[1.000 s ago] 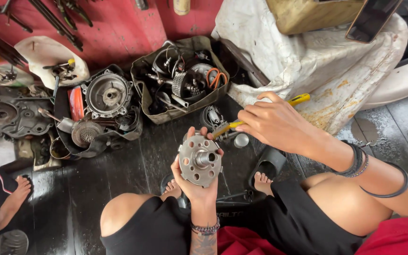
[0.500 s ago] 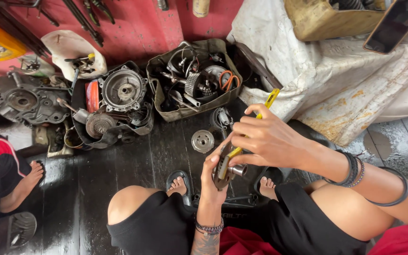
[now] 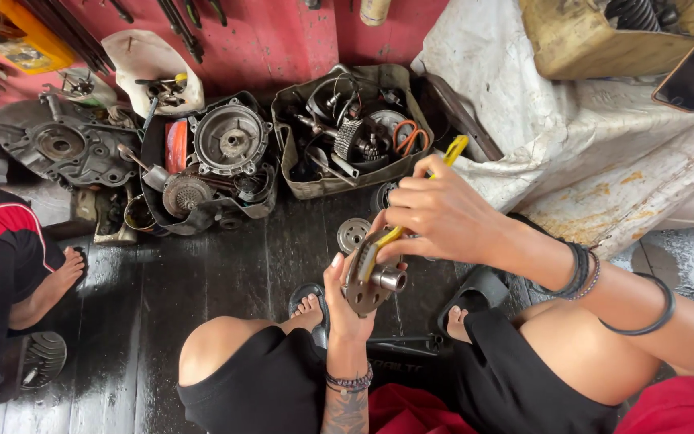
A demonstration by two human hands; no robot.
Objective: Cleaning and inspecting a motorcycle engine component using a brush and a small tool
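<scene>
Dark wet wood floor (image 3: 202,321) fills the lower frame, red wall (image 3: 283,32) above it with tools hanging. White stained sack (image 3: 572,153) at right, wooden crate (image 3: 588,40) on top of it. Grey engine cover (image 3: 58,149) lies at left by the wall. Open canvas box (image 3: 299,181) of greasy parts, gears and an orange ring sits in the middle, next to a round engine housing (image 3: 230,141) in a black tray. Another person's leg and bare foot (image 3: 58,285) at far left, red-and-black clothing. Person's own knees in black shorts at bottom, feet in sandals.

Left hand (image 3: 347,309) comes up from below, fingers closed around the edge of a round metal disc with a short shaft (image 3: 371,281), held upright between the knees, above the floor. Right hand (image 3: 435,217) reaches in from the right, closed on a yellow-handled tool (image 3: 411,217); handle end sticks up past the knuckles, working end touches the disc's top edge. Disc sits just below the right hand, above the left palm. Small round gear (image 3: 353,234) lies on the floor just behind the disc.
</scene>
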